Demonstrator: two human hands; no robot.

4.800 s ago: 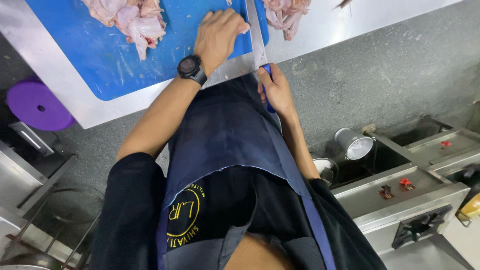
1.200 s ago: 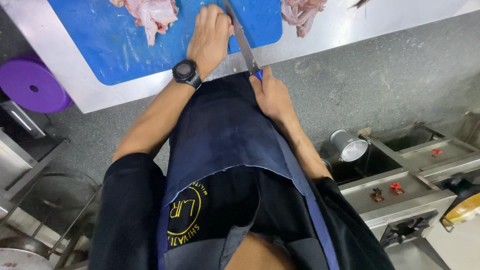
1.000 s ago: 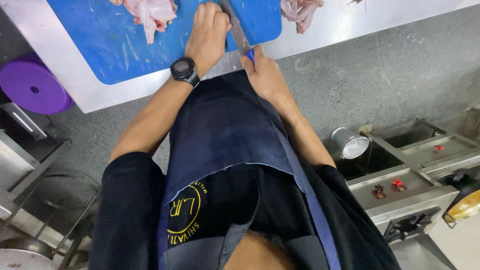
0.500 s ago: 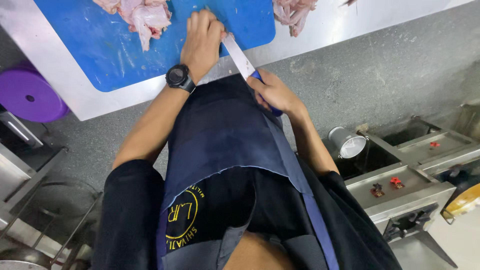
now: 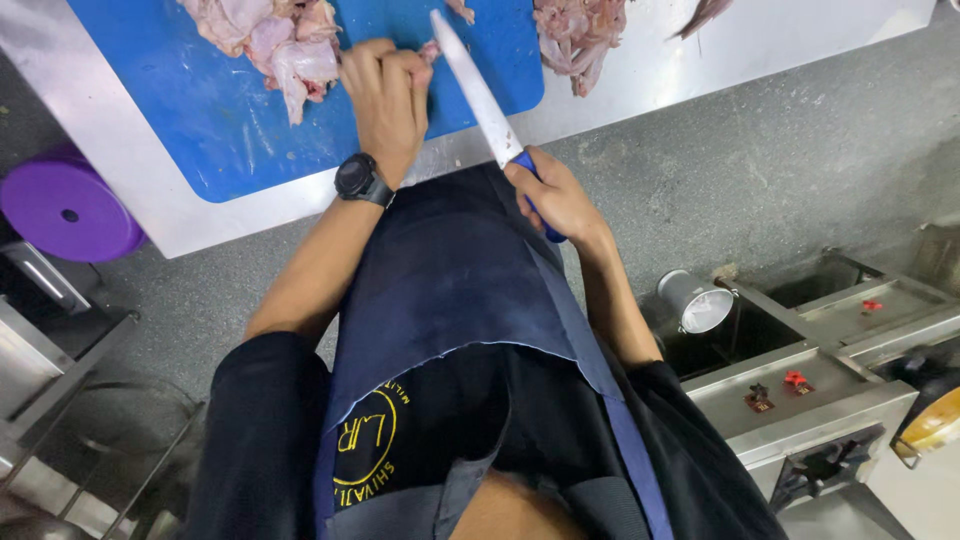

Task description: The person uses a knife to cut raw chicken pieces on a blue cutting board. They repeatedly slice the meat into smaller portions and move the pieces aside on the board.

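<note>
One knife (image 5: 478, 85), two hands (image 5: 388, 95).

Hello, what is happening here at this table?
A person in a dark apron is cutting raw chicken on a blue board that lies on a steel table. The left hand presses down a small piece of meat on the board. The right hand holds a knife by its blue handle, with the blade angled over the board beside the left hand. More chicken lies further up the board.
</note>
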